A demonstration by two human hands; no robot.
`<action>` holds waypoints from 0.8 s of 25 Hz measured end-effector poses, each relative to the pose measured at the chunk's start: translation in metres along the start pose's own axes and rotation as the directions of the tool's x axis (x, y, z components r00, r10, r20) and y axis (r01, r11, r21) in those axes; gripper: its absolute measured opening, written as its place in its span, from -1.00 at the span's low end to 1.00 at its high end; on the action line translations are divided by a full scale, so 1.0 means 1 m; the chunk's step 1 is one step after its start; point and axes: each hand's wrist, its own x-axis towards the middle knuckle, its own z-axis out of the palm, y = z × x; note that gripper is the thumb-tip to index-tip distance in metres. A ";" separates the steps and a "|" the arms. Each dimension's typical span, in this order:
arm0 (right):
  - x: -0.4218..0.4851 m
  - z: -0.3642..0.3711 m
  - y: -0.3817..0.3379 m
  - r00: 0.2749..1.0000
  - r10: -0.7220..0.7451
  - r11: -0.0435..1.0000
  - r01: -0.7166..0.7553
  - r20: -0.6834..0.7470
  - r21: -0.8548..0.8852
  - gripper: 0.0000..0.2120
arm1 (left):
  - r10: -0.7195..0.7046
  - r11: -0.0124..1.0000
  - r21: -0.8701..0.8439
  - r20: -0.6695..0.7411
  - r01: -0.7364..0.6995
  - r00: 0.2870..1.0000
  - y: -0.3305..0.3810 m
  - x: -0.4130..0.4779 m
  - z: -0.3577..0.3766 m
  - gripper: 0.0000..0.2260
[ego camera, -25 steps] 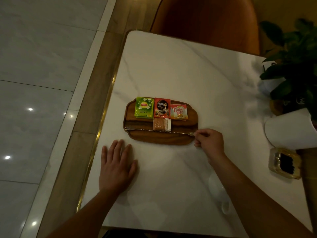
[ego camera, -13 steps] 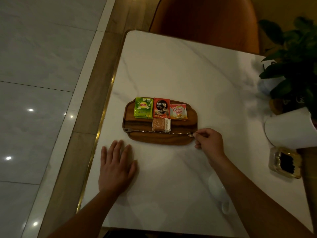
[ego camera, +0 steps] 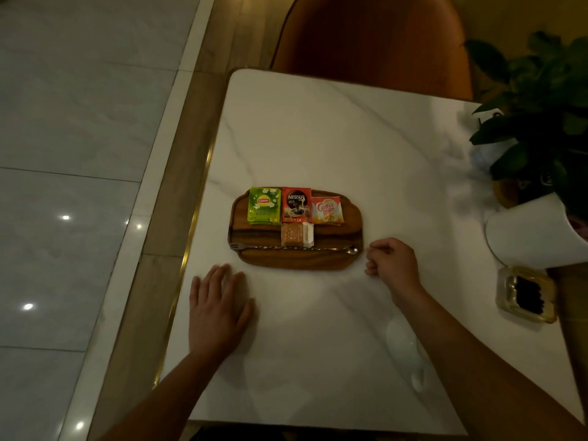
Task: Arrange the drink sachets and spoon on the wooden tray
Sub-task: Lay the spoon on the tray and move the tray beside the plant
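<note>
A wooden tray (ego camera: 299, 260) lies on the white marble table (ego camera: 334, 138). Along its far edge sit a green Lipton sachet (ego camera: 264, 205), a red Nescafe sachet (ego camera: 296, 204) and an orange Coffee-mate sachet (ego camera: 327, 211). A small brown-and-white sachet (ego camera: 297, 234) lies below the Nescafe one. A thin metal spoon (ego camera: 294, 248) with a forked left end lies lengthwise across the tray's near part. My right hand (ego camera: 393, 261) rests just right of the tray, fingers curled, holding nothing. My left hand (ego camera: 218, 308) lies flat on the table, near the tray's left corner.
A brown chair (ego camera: 372, 36) stands behind the table. At the right edge are a potted plant (ego camera: 541, 122) in a white pot (ego camera: 537, 233) and a glass ashtray (ego camera: 526, 294). The table's left edge has a gold trim, with tiled floor beyond.
My right hand has let go of the spoon's bowl end and drawn back to the right, off the tray. The spoon now lies on the tray. My left hand stayed put.
</note>
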 end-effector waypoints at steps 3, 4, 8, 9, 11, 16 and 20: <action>0.001 -0.001 -0.003 1.000 0.014 1.000 -0.013 0.022 -0.016 -0.94 | -0.069 0.996 -0.065 -0.026 0.067 0.997 0.005 0.012 -0.014 -0.51; 0.002 -0.002 -0.003 1.000 0.020 1.000 -0.019 0.023 -0.024 -0.93 | -0.097 0.992 -0.081 -0.033 0.095 0.995 0.007 0.017 -0.019 -0.53; 0.005 -0.001 -0.005 0.999 0.039 0.997 -0.038 0.018 -0.066 -0.92 | -0.255 0.950 -0.188 -0.012 0.249 0.967 0.014 0.045 -0.040 -0.69; 0.007 0.000 -0.006 0.999 0.038 0.995 -0.037 0.011 -0.091 -0.91 | -0.308 0.920 -0.254 0.008 0.300 0.951 0.016 0.054 -0.045 -0.68; 0.012 0.000 -0.009 1.000 0.018 0.987 -0.018 -0.002 -0.157 -0.88 | -0.390 0.843 -0.386 0.043 0.375 0.920 0.021 0.075 -0.054 -0.65; 0.025 0.005 -0.022 0.995 -0.102 0.882 0.099 0.019 -0.460 -0.85 | -0.391 0.851 -0.348 0.083 0.394 0.917 0.023 0.124 -0.061 -0.61; 0.029 0.015 -0.031 0.988 -0.153 0.829 0.146 0.033 -0.539 -0.81 | -0.407 0.834 -0.356 0.119 0.422 0.905 0.021 0.136 -0.056 -0.74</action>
